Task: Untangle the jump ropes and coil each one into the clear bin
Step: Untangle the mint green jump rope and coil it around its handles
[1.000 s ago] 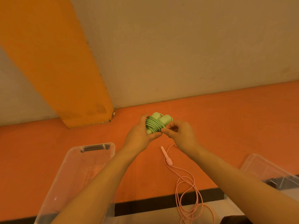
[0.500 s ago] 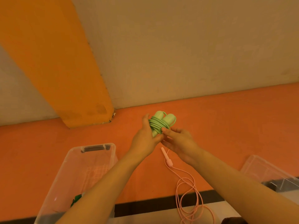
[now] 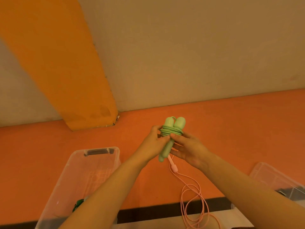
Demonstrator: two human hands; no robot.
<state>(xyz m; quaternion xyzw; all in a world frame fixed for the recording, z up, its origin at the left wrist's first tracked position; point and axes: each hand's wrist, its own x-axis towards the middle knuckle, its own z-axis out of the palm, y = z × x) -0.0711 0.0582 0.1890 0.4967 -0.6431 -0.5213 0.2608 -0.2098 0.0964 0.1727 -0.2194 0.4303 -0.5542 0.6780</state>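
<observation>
A light green jump rope (image 3: 171, 129) is coiled round its two handles, which stand nearly upright above the orange floor. My left hand (image 3: 153, 146) grips the bundle from the left. My right hand (image 3: 188, 149) holds it from the right, thumb pressing on the wound cord. Below the hands a pink jump rope (image 3: 189, 192) lies loose on the floor, one handle near my right wrist, its cord looping toward the bottom edge. The clear bin (image 3: 79, 166) stands at lower left with a dark green object (image 3: 78, 204) inside, partly hidden by my left forearm.
A second clear container (image 3: 270, 177) sits at the lower right edge. An orange pillar (image 3: 66, 80) and a beige wall rise behind the floor. A black strip (image 3: 165, 212) runs along the floor's near edge.
The green bundle has turned from lying sideways to standing nearly upright. Both hands have shifted their hold, and the lower handle ends now stick out beneath them.
</observation>
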